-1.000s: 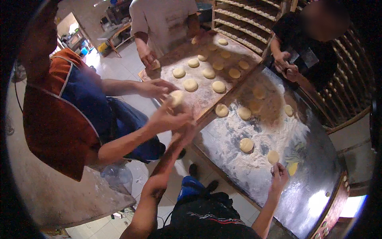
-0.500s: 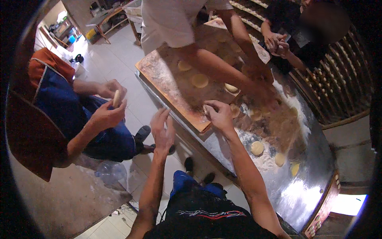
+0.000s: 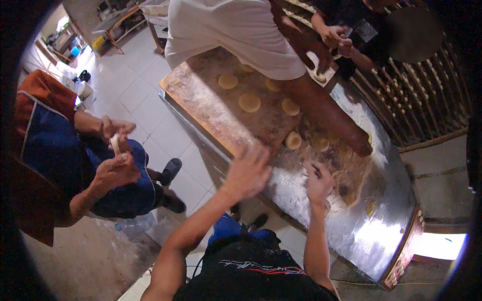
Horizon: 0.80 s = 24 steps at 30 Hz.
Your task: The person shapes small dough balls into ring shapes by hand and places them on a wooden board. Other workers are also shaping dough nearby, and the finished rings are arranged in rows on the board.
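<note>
My left hand (image 3: 249, 171), smeared by motion, is over the near edge of a floured wooden board (image 3: 188, 98), fingers stretched forward. No object shows in it. Above the floured metal tabletop (image 3: 346, 236), my right hand (image 3: 319, 181) has its fingers partly curled with a gap between them; I see nothing in it. Beyond it lie round pale dough discs, the closest being one disc (image 3: 293, 140) and another disc (image 3: 321, 144). Several more rest on the board, such as a larger disc (image 3: 249, 102). A yellowish dough piece (image 3: 370, 208) lies farther right.
A person in a white garment (image 3: 226, 35) leans over the board, one forearm (image 3: 336, 120) across the table. At left, a person in a blue apron (image 3: 52, 135) holds a dough piece (image 3: 115, 144). Another person's hands (image 3: 341, 41) are at upper right, near slatted racks (image 3: 406, 90) of small pieces.
Both my hands have moved right, the left to the board's edge and the right over the metal top. Two dough discs seen there earlier no longer show. The white-clad person leans farther over.
</note>
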Tool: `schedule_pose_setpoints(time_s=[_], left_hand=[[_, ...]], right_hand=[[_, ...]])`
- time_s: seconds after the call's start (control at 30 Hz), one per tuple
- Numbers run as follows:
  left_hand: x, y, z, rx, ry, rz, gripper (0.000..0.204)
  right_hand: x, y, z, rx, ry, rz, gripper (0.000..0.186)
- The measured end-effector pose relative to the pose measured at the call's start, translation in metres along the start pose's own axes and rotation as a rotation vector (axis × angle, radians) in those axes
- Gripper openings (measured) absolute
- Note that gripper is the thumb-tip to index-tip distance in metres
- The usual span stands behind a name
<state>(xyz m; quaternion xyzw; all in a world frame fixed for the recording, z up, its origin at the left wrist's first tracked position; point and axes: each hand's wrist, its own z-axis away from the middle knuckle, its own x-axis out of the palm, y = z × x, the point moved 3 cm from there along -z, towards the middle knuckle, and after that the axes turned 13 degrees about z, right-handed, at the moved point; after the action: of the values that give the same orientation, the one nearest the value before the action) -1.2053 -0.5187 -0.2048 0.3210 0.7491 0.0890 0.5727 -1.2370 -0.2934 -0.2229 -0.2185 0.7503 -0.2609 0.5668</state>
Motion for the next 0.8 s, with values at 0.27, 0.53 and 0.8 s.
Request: schedule_pose_setpoints(time_s=[0.27, 0.53, 0.8], left_hand=[[0.054, 0.020, -0.005, -0.052, -0.080, 0.117, 0.047], [0.142, 0.123, -0.063, -0.046, -0.149, 0.304, 0.032], [0.155, 0.160, -0.049, -0.570, -0.177, 1.230, 0.027]], right_hand=[[-0.093, 0.105, 0.034, 0.321, 0.081, 0.454, 0.020], [-0.125, 0.104, 0.070, 0.296, 0.121, 0.264, 0.020], [-0.128, 0.120, 0.070, 0.325, -0.096, -0.495, 0.023]])
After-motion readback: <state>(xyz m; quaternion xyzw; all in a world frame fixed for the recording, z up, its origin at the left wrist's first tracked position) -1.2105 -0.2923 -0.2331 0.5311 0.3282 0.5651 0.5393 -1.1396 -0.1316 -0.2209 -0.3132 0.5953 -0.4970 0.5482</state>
